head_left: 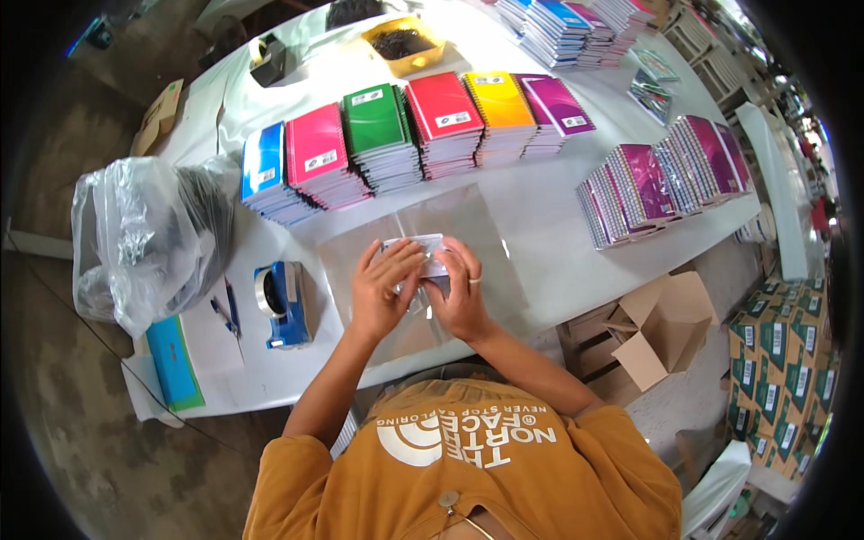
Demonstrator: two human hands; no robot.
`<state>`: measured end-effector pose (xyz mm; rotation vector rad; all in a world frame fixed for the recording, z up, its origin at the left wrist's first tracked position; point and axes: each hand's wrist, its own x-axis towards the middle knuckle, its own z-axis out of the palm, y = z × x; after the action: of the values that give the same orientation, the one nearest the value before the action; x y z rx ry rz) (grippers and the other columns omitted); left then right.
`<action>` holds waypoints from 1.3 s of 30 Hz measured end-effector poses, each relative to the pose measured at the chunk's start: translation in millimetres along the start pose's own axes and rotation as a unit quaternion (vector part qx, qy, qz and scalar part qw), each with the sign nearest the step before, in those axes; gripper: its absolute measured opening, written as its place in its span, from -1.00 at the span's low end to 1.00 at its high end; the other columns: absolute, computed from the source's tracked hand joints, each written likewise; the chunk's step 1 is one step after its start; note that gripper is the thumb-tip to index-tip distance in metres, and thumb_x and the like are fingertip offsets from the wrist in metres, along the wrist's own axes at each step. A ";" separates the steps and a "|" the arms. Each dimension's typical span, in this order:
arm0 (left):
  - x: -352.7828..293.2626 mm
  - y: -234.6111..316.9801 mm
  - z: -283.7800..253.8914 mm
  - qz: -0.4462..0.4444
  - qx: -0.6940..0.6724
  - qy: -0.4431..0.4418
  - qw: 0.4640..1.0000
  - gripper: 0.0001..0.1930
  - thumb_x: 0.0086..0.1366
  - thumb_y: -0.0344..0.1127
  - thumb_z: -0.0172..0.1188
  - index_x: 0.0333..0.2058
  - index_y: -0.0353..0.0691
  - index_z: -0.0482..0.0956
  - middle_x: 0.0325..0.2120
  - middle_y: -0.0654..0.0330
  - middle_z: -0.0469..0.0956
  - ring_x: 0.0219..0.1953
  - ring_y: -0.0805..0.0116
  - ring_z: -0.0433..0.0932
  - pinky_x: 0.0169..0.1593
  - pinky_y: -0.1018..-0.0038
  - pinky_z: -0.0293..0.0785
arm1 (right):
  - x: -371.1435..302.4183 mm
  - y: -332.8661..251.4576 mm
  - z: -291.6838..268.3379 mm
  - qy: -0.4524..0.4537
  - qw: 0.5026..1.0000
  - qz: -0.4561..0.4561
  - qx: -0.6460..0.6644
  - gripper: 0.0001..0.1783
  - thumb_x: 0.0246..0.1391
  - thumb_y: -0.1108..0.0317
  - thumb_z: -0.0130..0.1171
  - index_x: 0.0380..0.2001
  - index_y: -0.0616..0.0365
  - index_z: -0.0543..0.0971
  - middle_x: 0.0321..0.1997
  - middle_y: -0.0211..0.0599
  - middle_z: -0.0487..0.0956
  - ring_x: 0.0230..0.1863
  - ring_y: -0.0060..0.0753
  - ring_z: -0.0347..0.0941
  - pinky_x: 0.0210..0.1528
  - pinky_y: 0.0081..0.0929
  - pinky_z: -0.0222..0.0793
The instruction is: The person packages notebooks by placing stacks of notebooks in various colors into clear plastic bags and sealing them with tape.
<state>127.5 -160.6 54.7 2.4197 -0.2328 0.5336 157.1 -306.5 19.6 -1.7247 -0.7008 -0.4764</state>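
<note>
Between my two hands, above the middle of the table, is a small white rectangular pack (436, 266) with a shiny surface; its kind is hard to make out. My left hand (387, 281) lies across its left part, fingers pressed over it. My right hand (461, 295), with a ring on one finger, grips its right edge with bent fingers. Beneath both hands, clear plastic bags (490, 261) lie flat on the white table. To the left of my left hand stands a blue tape dispenser (288, 310) with a roll of clear tape.
Stacks of spiral notebooks (378, 117) in several colours line the far side. More notebooks (643, 184) stand at the right. A filled plastic bag (144, 238) and pens (229, 310) are at left. Behind are a yellow tub (423, 61) and an open carton (670, 328) sits low right.
</note>
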 end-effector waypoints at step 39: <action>-26.9 38.5 -74.6 -0.396 -0.416 0.197 0.795 -0.71 0.31 -0.21 0.08 -0.37 -0.35 0.63 -0.61 0.16 0.57 -0.64 0.55 0.43 -0.52 0.62 0.36 | 11.9 24.0 -12.1 -0.143 0.977 -0.144 -0.063 -0.68 -0.29 0.62 0.29 -0.38 0.04 0.59 -0.23 -0.40 0.50 -0.06 -0.31 0.46 -0.06 -0.40 0.22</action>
<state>68.2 -142.9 117.6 1.3037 0.5997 0.3922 182.5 -319.7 13.0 -1.8391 -1.1594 -0.4818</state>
